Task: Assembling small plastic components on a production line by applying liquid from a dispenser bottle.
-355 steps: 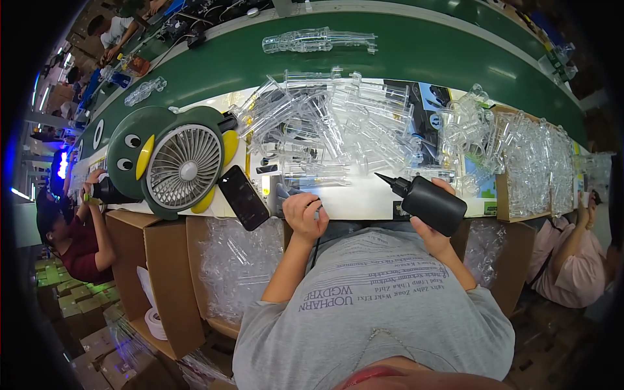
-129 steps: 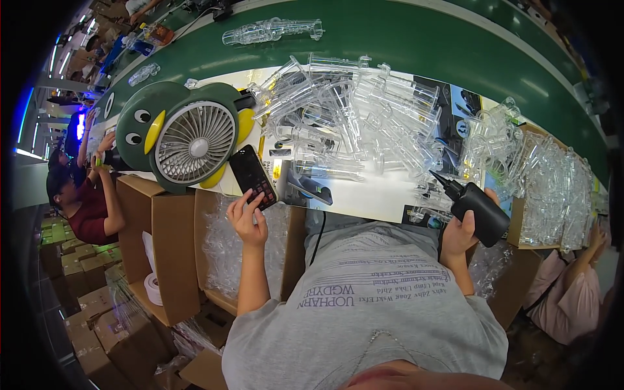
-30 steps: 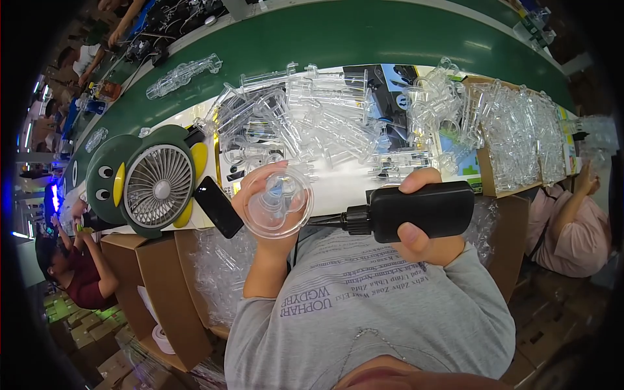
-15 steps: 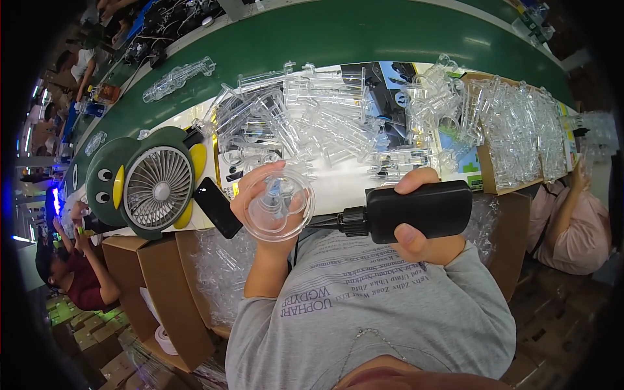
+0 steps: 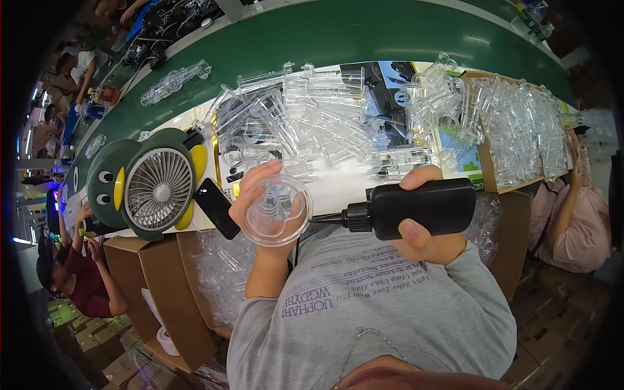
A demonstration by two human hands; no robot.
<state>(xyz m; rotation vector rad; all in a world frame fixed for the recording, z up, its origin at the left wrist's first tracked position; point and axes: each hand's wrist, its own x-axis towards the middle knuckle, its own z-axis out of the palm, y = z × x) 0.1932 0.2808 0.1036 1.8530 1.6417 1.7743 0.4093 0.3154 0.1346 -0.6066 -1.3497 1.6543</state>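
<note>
Clear plastic piece (image 5: 276, 218) is in the left hand (image 5: 242, 201), fingers curled around it, near the phone (image 5: 218, 209); the right hand (image 5: 424, 244) has its fingers closed round a black bottle (image 5: 426, 209) (nozzle (image 5: 329, 218) pointing toward the piece)

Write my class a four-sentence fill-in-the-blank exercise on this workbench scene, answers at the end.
The right hand grips a squeeze bottle coloured ____.
The bottle's nozzle points toward the person's ____, which holds a clear round-rimmed piece.
The penguin-shaped fan has a beak coloured ____.
The smartphone lies to the ____ of that fan, as pictured.
Missing words: black; left hand; yellow; right.
</note>
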